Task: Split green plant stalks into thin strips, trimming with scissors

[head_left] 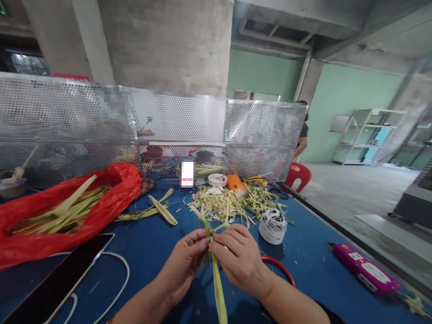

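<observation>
My left hand [187,258] is closed on a green bundle of leaf strips, its thumb and fingers pinching near the bundle's upper part. Close beside it, my right hand [241,258] is closed on the same leaf strips [218,285]. One long yellow-green strip hangs down from between the hands toward the front edge of view, and shorter ends stick up above the fingers. Behind the hands lies a pile of cut leaf pieces [216,204]. The fingertips partly hide where the strips meet.
A red plastic bag [118,189] of long leaves lies left, above a tablet [64,279] and white cable. A white roll [272,227] stands right of my hands, a purple box [366,270] farther right. Perforated metal panels [182,117] edge the blue table; a person [302,139] stands beyond.
</observation>
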A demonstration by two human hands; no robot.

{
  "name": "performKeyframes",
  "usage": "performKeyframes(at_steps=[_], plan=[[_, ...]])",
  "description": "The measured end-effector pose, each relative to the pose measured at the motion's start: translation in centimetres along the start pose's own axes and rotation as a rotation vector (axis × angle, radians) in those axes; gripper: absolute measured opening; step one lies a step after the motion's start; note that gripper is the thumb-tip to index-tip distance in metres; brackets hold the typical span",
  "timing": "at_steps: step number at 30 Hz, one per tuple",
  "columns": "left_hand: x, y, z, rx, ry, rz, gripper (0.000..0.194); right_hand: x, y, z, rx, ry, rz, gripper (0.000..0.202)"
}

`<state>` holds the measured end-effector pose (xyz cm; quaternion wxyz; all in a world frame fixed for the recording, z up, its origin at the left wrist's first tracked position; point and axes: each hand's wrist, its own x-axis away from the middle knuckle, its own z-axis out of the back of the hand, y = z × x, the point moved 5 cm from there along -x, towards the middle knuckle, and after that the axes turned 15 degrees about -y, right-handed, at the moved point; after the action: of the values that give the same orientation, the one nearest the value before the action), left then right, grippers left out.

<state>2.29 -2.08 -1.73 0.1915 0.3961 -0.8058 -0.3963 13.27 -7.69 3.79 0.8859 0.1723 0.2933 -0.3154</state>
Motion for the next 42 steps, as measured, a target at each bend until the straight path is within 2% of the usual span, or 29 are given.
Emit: performKeyframes(at_steps=[4,10,15,17,20,22,25,27,30,35,40,42], plan=[[0.1,0.6,0.1,-0.002,0.014,-0.053,0.016,0.5,-0.1,0.1,-0.003,0.037,0.028,0.017],[0.1,1.0,0.1,0.014,0.017,-0.074,0.015,0.4,-1.1,-0.2,0.089,-0.065,0.120,0.019],[0.1,1.1,0.0,-0.030,-0.001,-0.061,0.026,-0.1,-1.5,-0.2,0.053,-0.100,0.157,0.020],[0.1,1.1,0.0,-0.061,-0.004,-0.061,0.027,-0.1,-0.7,0.2,-0.059,-0.039,0.077,0.020],[0.2,1.0,-0.1,-0.104,-0.034,-0.051,0.025,0.3,2.0,0.4,-0.201,0.061,-0.241,0.021],[0.2,0.9,-0.3,-0.125,-0.064,-0.020,0.024,0.4,3.5,-0.3,-0.288,-0.012,-0.353,0.019],[0.4,0.7,-0.5,-0.110,-0.070,0.015,0.022,0.3,4.6,-1.8,-0.496,-0.225,-0.337,0.016],[0.4,0.5,-0.5,-0.089,-0.054,0.029,0.022,0.3,4.9,-2.3,-0.561,-0.282,-0.332,0.019],[0.3,0.2,-0.1,-0.122,-0.008,0.043,0.021,0.3,4.6,-2.1,-0.410,-0.272,-0.301,0.021],[0.1,-0.1,1.0,-0.319,0.136,-0.011,0.016,0.3,3.3,-2.0,-0.087,-0.301,-0.234,0.022],[0.1,0.2,1.3,-0.431,0.209,-0.054,0.011,0.4,3.3,-2.0,0.002,-0.287,-0.226,0.021],[0.2,0.4,1.4,-0.566,0.230,-0.050,0.011,0.4,3.3,-1.9,0.005,-0.282,-0.228,0.021]])
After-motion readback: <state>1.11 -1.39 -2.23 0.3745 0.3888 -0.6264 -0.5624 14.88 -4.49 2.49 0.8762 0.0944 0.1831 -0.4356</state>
